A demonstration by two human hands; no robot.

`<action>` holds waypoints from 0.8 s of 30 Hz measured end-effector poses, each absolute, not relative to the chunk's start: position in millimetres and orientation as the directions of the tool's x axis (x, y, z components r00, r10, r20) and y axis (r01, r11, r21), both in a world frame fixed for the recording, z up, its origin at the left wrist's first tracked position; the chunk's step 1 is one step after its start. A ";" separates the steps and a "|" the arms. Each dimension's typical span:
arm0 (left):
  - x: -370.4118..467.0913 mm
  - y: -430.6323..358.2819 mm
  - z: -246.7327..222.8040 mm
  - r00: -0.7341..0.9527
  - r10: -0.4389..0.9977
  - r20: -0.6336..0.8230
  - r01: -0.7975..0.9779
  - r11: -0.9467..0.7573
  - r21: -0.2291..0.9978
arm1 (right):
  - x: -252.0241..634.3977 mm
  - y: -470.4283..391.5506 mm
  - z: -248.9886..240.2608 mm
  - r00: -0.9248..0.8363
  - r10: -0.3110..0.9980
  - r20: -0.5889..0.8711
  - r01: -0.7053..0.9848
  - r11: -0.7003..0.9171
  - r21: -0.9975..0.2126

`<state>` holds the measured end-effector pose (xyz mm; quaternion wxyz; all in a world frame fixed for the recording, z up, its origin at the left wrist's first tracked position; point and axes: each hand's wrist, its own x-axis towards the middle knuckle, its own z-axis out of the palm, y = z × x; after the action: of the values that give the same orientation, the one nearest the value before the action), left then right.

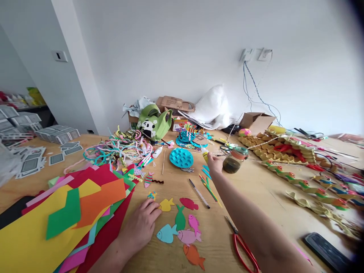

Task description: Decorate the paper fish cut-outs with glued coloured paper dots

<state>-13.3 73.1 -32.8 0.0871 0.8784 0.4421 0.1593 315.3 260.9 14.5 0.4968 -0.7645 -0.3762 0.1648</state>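
My left hand (pixel 145 219) lies on the table, fingers stretched out. Its fingertips touch the edge of a yellow paper fish (pixel 166 204), and a small blue-and-yellow patterned piece (pixel 152 195) shows just beyond them. Further out, my right hand (pixel 215 163) grips a small yellow-and-white bottle (pixel 204 154); its label is too small to read. Beside that hand stands a glass jar of dark liquid (pixel 233 161). Between my arms lie red (pixel 189 203), green (pixel 180 218), light blue (pixel 167 233), pink (pixel 189 236) and orange (pixel 193 256) paper fish.
Coloured paper sheets (pixel 31 227) pile up at left, below fuzzy craft stems (pixel 119 146). A blue paper plate (pixel 181 157) and a pen (pixel 199 193) lie centrally. Red-handled scissors (pixel 241 246) lie under my right forearm; a phone (pixel 327 250) and egg-carton strips (pixel 307 182) are at right.
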 end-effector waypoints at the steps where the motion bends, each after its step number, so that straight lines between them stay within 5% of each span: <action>1: -13.4 73.1 -33.1 0.559 0.805 0.199 0.749 -0.593 0.295 | 314.2 264.7 11.6 0.674 0.734 0.085 0.434 -0.300 -0.849; 5: -13.9 73.8 -33.9 0.562 0.807 0.182 0.748 -0.589 0.306 | 303.3 279.5 4.5 0.692 0.722 -0.003 0.503 -0.485 -0.716; 12: -13.2 74.8 -34.8 0.566 0.795 0.218 0.725 -0.606 0.327 | 286.4 290.3 -0.2 0.643 0.766 -0.007 0.647 -0.549 -0.529; 20: -13.3 73.2 -33.7 0.577 0.789 0.212 0.722 -0.614 0.318 | 277.3 281.4 14.7 0.578 0.815 0.050 0.757 -0.511 -0.407; 24: -13.3 73.0 -33.3 0.576 0.790 0.212 0.724 -0.613 0.318 | 254.7 276.0 39.0 0.396 0.896 0.202 0.884 -0.312 -0.349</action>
<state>-13.3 73.0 -33.3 0.0986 0.8821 0.4289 0.1679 254.7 276.0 39.0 0.2054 -0.8099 -0.5493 0.0148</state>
